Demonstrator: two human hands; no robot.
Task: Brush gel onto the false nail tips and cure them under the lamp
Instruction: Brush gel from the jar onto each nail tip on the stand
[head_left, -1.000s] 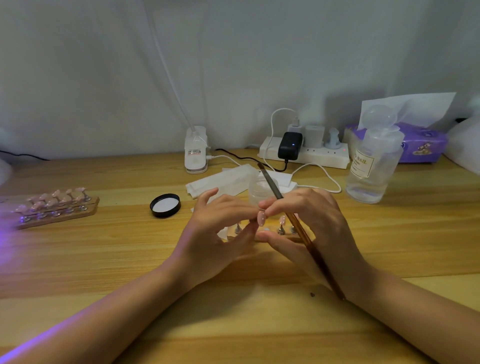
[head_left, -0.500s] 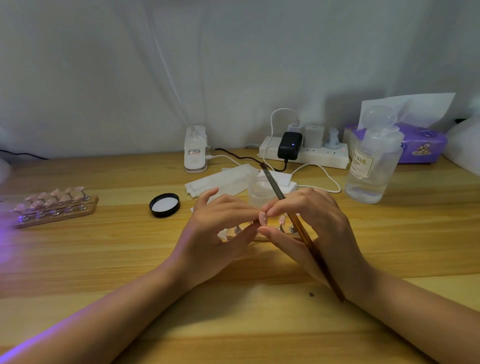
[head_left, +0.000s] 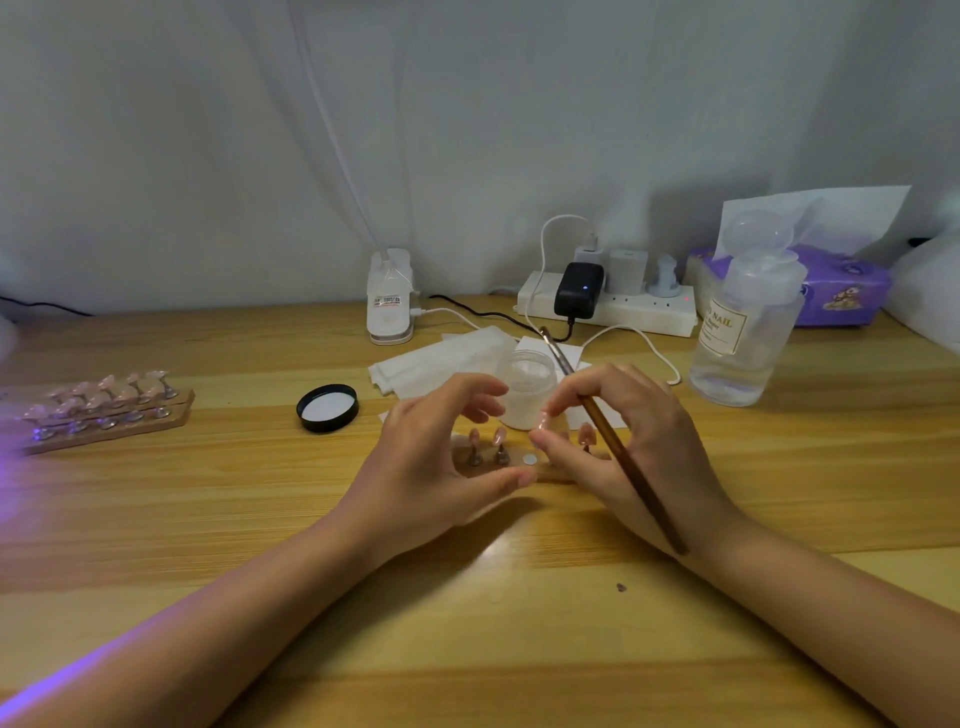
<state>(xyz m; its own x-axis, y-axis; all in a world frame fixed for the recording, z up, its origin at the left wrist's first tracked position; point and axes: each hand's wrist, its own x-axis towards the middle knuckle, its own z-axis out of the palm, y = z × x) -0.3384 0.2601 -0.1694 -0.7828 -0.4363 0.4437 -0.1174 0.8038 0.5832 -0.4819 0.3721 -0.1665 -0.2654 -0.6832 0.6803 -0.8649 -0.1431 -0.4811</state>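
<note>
Two hands: right hand (head_left: 639, 441) gripping brush (head_left: 618, 447).

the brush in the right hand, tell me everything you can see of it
The brush has a long brown, slightly see-through handle and a metal ferrule towards its far tip; the bristles are too small to make out. It lies slanted, tip pointing away and left past the open gel jar, butt end over the wrist. The right hand holds it tucked between its curled fingers while thumb and forefinger pinch a nail tip.
</note>
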